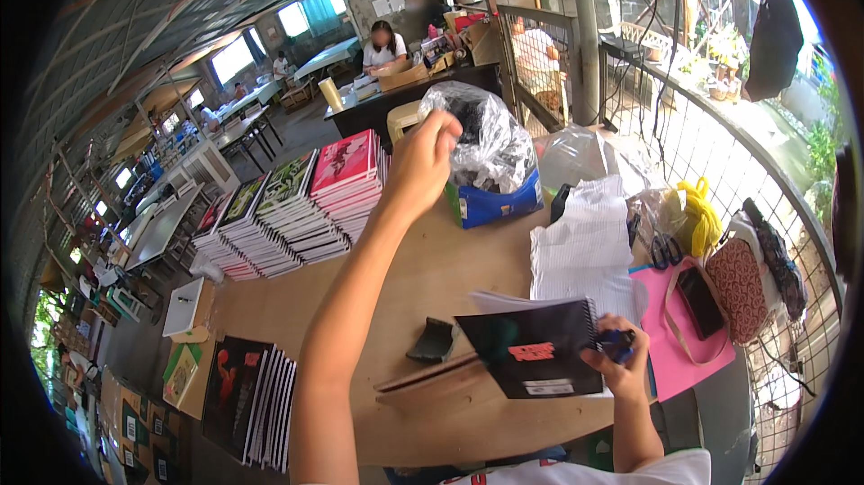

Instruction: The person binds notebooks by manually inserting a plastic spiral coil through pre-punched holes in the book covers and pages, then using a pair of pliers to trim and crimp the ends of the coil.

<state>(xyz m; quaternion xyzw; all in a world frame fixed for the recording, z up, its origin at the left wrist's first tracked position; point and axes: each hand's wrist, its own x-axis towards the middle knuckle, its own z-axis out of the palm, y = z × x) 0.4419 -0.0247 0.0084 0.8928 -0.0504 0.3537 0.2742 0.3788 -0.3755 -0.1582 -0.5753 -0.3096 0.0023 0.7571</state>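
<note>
My left hand (425, 159) is raised in front of a clear plastic bag (504, 148) with dark contents, which stands in a blue box (500, 202). Its fingers are pressed together; what they hold, if anything, is too small to make out. Low on the right, my right hand (623, 361) is closed around a dark blue tool (616, 343) of unclear kind, at the spiral edge of a black notebook (531, 352). The notebook is tilted above the table, its white pages partly fanned behind it. Beside it lies a small black tray-like piece (432, 341).
Stacked spiral notebooks (310, 206) line the table's far left, with black ones (247, 395) near left. Crumpled white paper (580, 246), scissors (666, 251), yellow cord (697, 220), a pink folder (688, 350) and a phone (702, 300) are right. A person (385, 49) sits beyond.
</note>
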